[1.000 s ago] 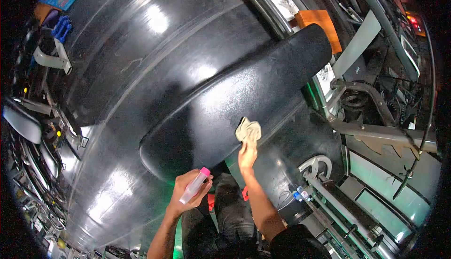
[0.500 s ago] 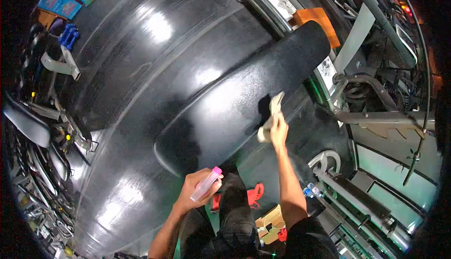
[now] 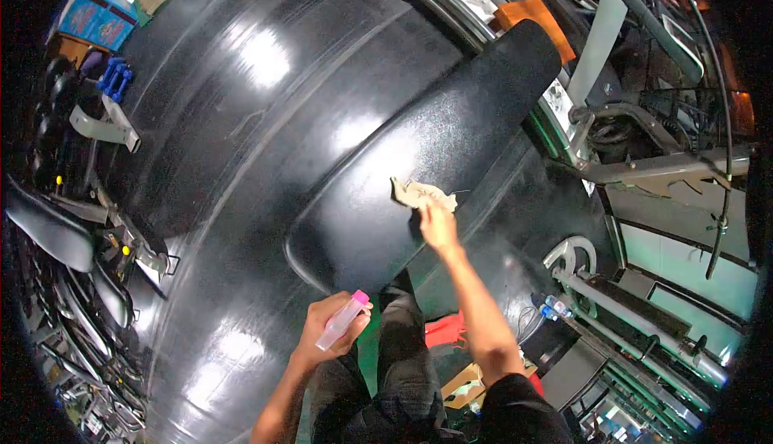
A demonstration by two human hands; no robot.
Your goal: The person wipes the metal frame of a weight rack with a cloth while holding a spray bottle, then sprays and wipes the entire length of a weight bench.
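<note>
While a slim clear plastic spray bottle with a pink cap (image 3: 341, 320), light, rigid and best held round its middle, is enclosed in the closed grip of the left hand (image 3: 326, 331) nearest the body, a crumpled beige cloth (image 3: 419, 194) is pressed under the right hand (image 3: 439, 227) farther out. Soft and limp, the cloth is judged easiest bunched under flat fingers on the long black padded bench (image 3: 419, 154), whose vinyl looks finely textured and glossy.

A long black padded bench (image 3: 451, 130) runs diagonally across the view, its surface matte and finely speckled, catching a pale sheen near the middle. A crumpled beige rag (image 3: 419, 193) lies spread directly on the pad, toward its lower right edge, pressed flat against the black cover.
</note>
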